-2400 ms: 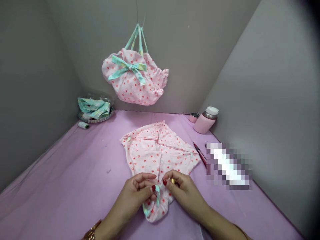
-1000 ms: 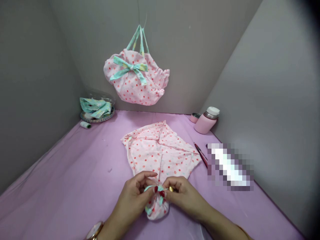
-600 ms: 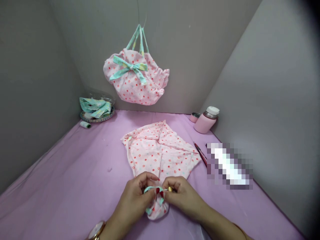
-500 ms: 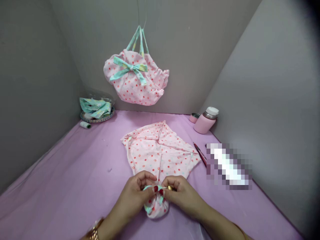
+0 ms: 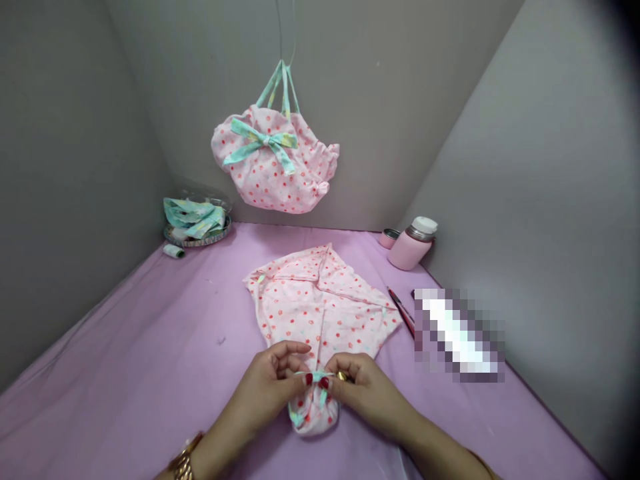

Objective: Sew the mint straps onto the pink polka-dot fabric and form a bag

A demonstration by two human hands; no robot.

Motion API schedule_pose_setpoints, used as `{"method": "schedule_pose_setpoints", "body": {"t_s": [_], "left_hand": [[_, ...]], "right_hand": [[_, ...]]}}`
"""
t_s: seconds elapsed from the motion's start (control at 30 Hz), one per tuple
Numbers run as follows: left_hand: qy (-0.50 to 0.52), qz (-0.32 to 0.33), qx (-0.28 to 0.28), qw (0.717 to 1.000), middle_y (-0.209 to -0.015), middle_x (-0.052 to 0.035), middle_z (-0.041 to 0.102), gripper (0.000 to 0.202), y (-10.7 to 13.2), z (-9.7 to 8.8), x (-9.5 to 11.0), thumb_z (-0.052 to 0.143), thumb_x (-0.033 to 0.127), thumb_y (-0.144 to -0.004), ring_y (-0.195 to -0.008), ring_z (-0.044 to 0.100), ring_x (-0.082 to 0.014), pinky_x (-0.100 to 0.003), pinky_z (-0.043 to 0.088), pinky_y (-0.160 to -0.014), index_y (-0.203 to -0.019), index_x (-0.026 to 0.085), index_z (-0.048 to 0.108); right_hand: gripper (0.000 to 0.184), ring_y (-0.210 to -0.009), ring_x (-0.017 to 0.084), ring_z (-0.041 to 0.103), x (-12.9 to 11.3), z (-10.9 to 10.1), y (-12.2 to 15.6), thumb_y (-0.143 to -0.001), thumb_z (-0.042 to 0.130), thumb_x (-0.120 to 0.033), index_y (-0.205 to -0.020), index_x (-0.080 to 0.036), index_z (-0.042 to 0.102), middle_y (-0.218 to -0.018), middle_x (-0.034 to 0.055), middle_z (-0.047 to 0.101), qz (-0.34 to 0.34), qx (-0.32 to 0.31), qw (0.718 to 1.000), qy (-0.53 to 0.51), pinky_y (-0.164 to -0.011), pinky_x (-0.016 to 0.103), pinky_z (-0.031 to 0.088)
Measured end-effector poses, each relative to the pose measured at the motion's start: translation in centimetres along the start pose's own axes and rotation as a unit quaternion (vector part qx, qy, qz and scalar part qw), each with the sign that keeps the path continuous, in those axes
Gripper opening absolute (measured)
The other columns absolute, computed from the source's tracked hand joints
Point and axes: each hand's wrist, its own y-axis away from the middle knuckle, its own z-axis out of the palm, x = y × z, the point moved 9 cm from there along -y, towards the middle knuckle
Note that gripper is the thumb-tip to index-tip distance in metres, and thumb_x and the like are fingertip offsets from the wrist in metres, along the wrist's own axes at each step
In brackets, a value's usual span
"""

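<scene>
A pink cotton cloth with red dots (image 5: 295,307) lies spread out, its near end gathered into a small pouch-like bunch (image 5: 315,425). Across the neck of that bunch runs a short mint-green fabric strip (image 5: 319,377), with what looks like a thin white cord at its ends. My left hand (image 5: 277,375) pinches the strip's left end between thumb and fingers. At the right end, my right hand (image 5: 361,383) pinches too, thumb nearly meeting the left one. Something gold, perhaps a ring, shows at the right fingers. Both hands partly hide the gathered cloth.
A finished-looking dotted pink bag (image 5: 280,183) with a mint bow hangs ahead. At back left are a basket (image 5: 200,240) of mint cloth and a thread spool (image 5: 173,251). On the right stand a pink bottle (image 5: 409,251), a small tin (image 5: 389,238), a slim dark-red tool (image 5: 401,312) and a blurred-out object (image 5: 457,337).
My left fingertips have shifted slightly left, and more of the mint strip shows between the two thumbs. The whole view has dipped a little; the cloth lies as before.
</scene>
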Motion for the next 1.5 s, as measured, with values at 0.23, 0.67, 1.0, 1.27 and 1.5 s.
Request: {"method": "schedule_pose_setpoints", "body": {"t_s": [0.23, 0.67, 1.0, 1.27, 1.5], "left_hand": [[-0.004, 0.009, 0.001, 1.0, -0.062, 0.0032, 0.058, 0.041, 0.1, 0.1, 0.0, 0.071, 0.023, -0.059, -0.043, 0.051, -0.0085, -0.022, 0.038, -0.044, -0.094, 0.013, 0.052], [0.002, 0.018, 0.033, 0.999, -0.065, 0.0032, 0.058, 0.039, 0.2, -0.5, 0.0, 0.069, 0.021, -0.061, -0.045, 0.052, -0.0083, -0.022, 0.042, -0.044, -0.095, 0.014, 0.052], [-0.003, 0.008, 0.032, 0.999, -0.065, 0.0037, 0.055, 0.035, 0.1, -0.4, 0.1, 0.065, 0.016, -0.062, -0.047, 0.051, -0.0076, -0.021, 0.042, -0.044, -0.094, 0.014, 0.051], [0.0, 0.019, 0.027, 0.999, -0.064, 0.004, 0.057, 0.034, 0.2, -0.5, 0.2, 0.064, 0.016, -0.064, -0.043, 0.05, -0.0068, -0.021, 0.041, -0.042, -0.094, 0.014, 0.049], [0.0, 0.018, 0.034, 0.999, -0.064, 0.0042, 0.057, 0.034, 0.2, -0.5, 0.4, 0.064, 0.016, -0.063, -0.043, 0.05, -0.0069, -0.021, 0.041, -0.041, -0.093, 0.014, 0.049]], "right_hand": [[0.019, -0.056, 0.009, 0.043, -0.2, 0.2, 0.0, -0.075, 0.061, -0.03, -0.069, -0.012, 0.056, -0.061, -0.0016, 0.052, -0.005, -0.011, 1.0, 0.02, -0.053, 0.019, 0.032], [0.014, -0.056, 0.01, 0.041, -2.3, -0.9, 1.2, -0.089, 0.038, -0.025, -0.081, -0.018, 0.047, -0.063, -0.003, 0.045, -0.108, 0.032, 0.973, 0.2, -0.053, 0.02, 0.032], [0.024, -0.058, 0.012, 0.048, -3.5, -0.8, 1.6, -0.088, 0.039, -0.025, -0.072, -0.017, 0.055, -0.064, 0.0009, 0.054, -0.14, 0.044, 0.947, 0.284, -0.055, 0.021, 0.036], [0.027, -0.058, 0.015, 0.057, -3.4, -0.2, 1.9, -0.088, 0.042, -0.026, -0.082, -0.022, 0.069, -0.068, 0.0019, 0.065, -0.147, 0.013, 0.947, 0.286, -0.057, 0.023, 0.04], [0.027, -0.069, 0.014, 0.062, -4.0, 0.2, 2.2, -0.087, 0.042, -0.018, -0.094, -0.023, 0.067, -0.077, 0.0009, 0.069, -0.152, -0.003, 0.938, 0.311, -0.062, 0.02, 0.042]]}}
